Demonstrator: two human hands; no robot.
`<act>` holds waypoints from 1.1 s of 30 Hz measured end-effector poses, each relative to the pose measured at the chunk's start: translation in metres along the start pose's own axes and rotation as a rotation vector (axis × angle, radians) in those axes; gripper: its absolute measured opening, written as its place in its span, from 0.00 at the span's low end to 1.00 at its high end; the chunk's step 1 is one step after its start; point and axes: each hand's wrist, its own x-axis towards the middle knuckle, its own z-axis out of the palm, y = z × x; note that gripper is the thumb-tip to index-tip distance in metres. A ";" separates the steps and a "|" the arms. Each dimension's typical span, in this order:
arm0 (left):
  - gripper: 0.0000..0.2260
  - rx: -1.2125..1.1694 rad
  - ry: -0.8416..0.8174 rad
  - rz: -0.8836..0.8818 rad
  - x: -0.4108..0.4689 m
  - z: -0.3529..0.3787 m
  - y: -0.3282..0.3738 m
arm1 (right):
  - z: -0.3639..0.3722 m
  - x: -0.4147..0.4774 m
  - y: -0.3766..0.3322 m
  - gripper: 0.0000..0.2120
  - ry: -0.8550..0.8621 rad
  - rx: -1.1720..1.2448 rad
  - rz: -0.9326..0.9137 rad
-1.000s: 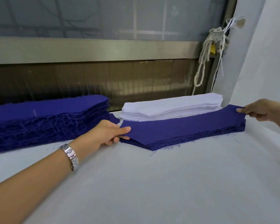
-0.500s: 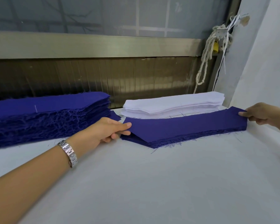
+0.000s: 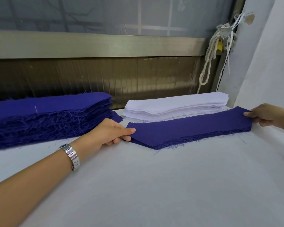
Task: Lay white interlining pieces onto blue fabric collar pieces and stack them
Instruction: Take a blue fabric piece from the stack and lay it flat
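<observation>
**Q:** What does each hand hold?

**A:** The left hand point(image 3: 111, 133) pinches the left tip of the top blue collar piece point(image 3: 187, 129). The right hand point(image 3: 263, 115) pinches its right end. The piece lies on a low blue pile point(image 3: 170, 143) on the surface point(image 3: 154, 185), just in front of the white interlining stack point(image 3: 175, 104).

**Q:** How is the step done well?

**A:** Probably by holding the piece taut and squaring its edges to the pile before reaching for interlining.

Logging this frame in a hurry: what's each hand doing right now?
Left hand: pinches the left end of the blue collar pieces, thumb on top.
Right hand: pinches their right end.
</observation>
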 end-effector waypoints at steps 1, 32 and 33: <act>0.14 0.018 0.005 0.013 0.000 0.000 -0.001 | 0.001 -0.001 0.000 0.18 0.007 -0.036 -0.006; 0.05 0.495 0.610 0.739 -0.060 -0.088 -0.031 | 0.133 -0.094 -0.120 0.05 0.302 -0.413 -0.738; 0.03 0.515 0.635 0.758 -0.064 -0.099 -0.035 | 0.147 -0.103 -0.131 0.05 0.286 -0.388 -0.794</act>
